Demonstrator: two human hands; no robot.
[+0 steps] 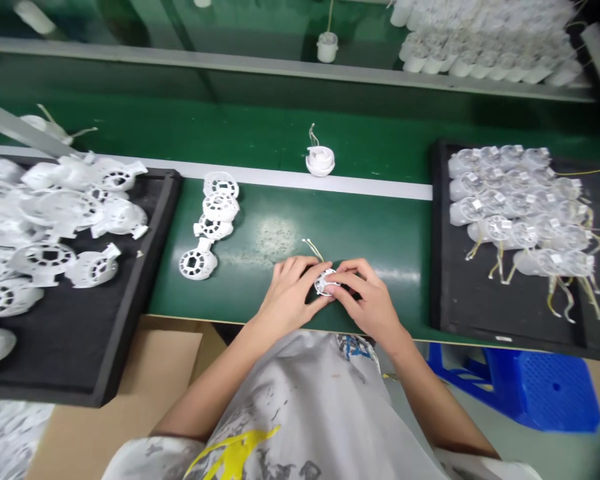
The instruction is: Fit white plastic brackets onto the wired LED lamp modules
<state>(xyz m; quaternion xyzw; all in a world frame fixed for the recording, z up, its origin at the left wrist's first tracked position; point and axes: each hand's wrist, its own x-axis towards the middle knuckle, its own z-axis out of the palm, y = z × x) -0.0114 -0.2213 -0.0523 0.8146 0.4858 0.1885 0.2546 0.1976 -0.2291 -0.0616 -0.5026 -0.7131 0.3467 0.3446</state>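
Plainly, both hands were closed together on one round white part (pixel 326 282). The left hand (pixel 290 293) pinched it from one side and the right hand (pixel 370 300) from the other, fingertips meeting over its top. It sat low on the green bench (pixel 260 240), just in front of the person's body. That two-sided grip probably kept so small a piece steady, and its two thin leads (pixel 313 248) stuck out away from the person, clear of the fingers.

To the left of the part lay four white slotted housings (pixel 210 227) in a loose line, likely set out within easy reach. Farther left was a black tray (pixel 130 313) with a heap of similar housings (pixel 55 220), too many and too tangled to count. Straight beyond the part, one wired piece (pixel 320 161) stood alone on a pale strip. To the right, a second black tray (pixel 437 267) held rows of clear wired pieces (pixel 520 207), again too many to count. A blue stool (pixel 545 390) stood below and right of the part.
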